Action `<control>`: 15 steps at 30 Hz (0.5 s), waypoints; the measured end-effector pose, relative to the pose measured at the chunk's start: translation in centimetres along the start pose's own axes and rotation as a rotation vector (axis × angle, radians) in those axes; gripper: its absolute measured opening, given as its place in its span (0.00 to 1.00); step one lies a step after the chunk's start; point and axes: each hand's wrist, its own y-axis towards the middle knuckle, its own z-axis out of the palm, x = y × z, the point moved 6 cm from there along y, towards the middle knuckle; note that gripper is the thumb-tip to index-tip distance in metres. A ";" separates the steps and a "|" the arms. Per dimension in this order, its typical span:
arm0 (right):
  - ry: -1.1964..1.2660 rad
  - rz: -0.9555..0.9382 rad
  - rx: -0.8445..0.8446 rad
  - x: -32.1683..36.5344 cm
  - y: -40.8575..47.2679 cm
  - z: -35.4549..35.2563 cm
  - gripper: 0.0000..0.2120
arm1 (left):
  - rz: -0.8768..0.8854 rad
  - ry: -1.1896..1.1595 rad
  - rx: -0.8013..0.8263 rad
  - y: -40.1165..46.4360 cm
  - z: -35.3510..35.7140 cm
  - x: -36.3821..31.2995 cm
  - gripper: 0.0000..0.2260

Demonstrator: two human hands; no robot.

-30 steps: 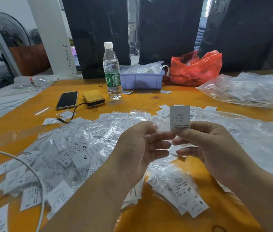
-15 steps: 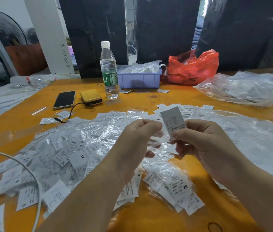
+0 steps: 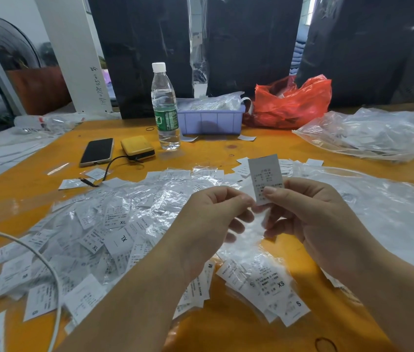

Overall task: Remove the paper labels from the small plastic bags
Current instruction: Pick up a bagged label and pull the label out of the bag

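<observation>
Crinkly clear small plastic bags (image 3: 150, 199) with white paper labels cover the glossy orange table (image 3: 226, 151). A lilac tray (image 3: 209, 121) holds more bags. The right hand (image 3: 310, 214) pinches one rectangular paper label (image 3: 265, 174) upright; the left hand (image 3: 208, 219) pinches thin clear film just beside it.

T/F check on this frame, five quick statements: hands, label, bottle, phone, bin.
1. The right hand pinches a paper label upright. True.
2. The water bottle lies on its side. False: it stands upright, cap on.
3. The phone lies screen up beside a yellow power bank. True.
4. The purple bin sits at the table's near edge. False: it is at the far side, beside the red bag.
5. The left hand rests flat on the table. False: raised, fingers curled at the label's lower edge.
</observation>
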 end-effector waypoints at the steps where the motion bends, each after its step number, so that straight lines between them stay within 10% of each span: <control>1: 0.005 -0.001 -0.010 0.1 0.0 -0.1 0.11 | 0.003 0.001 -0.012 0.0 -0.1 0.0 0.06; 15: -0.105 -0.032 -0.061 0.5 -0.1 -0.2 0.13 | 0.035 0.003 -0.005 -0.3 0.0 -0.4 0.05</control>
